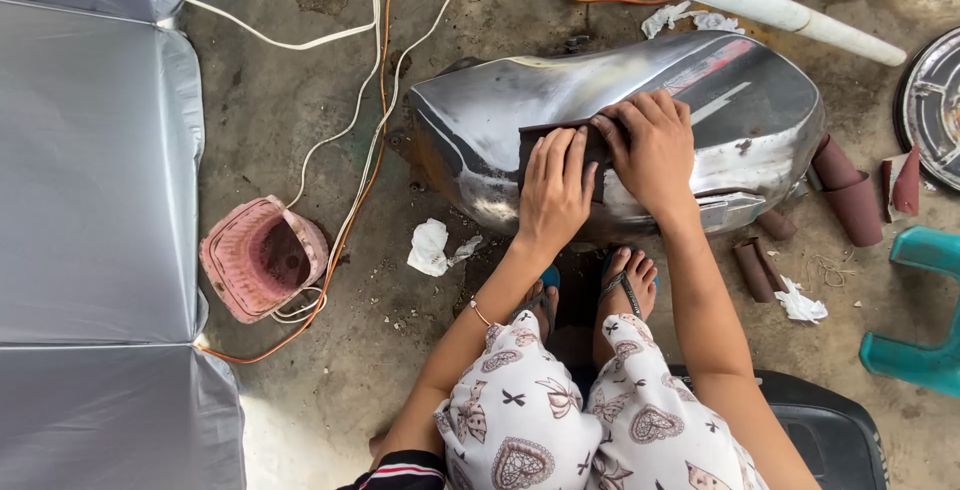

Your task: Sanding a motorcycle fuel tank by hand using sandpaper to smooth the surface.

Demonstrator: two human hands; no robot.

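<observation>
Sanding in progress here: both hands are flat on a dark sheet of sandpaper laid over the bare-metal motorcycle fuel tank, which sits on the concrete floor in the upper middle of the frame. The left hand has its fingers stretched out together, palm pressing the sheet down. The right hand lies just beside it, fingers spread a bit and covering the sheet's right end. Neither is pinching anything, it's all palm pressure.

If you ask me, the way to do this well is to keep the paper flat to the curve, use even pressure from both palms and long overlapping strokes along the tank, not fingertip digging, which leaves grooves. The tank looks free to rock, so I'd steady it against the feet.

As for markings: there's a faded red stripe with a pale grey bar beside it on the upper right of the tank, looks like leftover graphics. Rolled brown sandpaper pieces lie right of the tank, and smaller rolls sit lower down. A pink basket-like thing sits centre left with white and orange cords running past it. A silver-grey cover fills the left edge, and a teal plastic stool is at lower right.
</observation>
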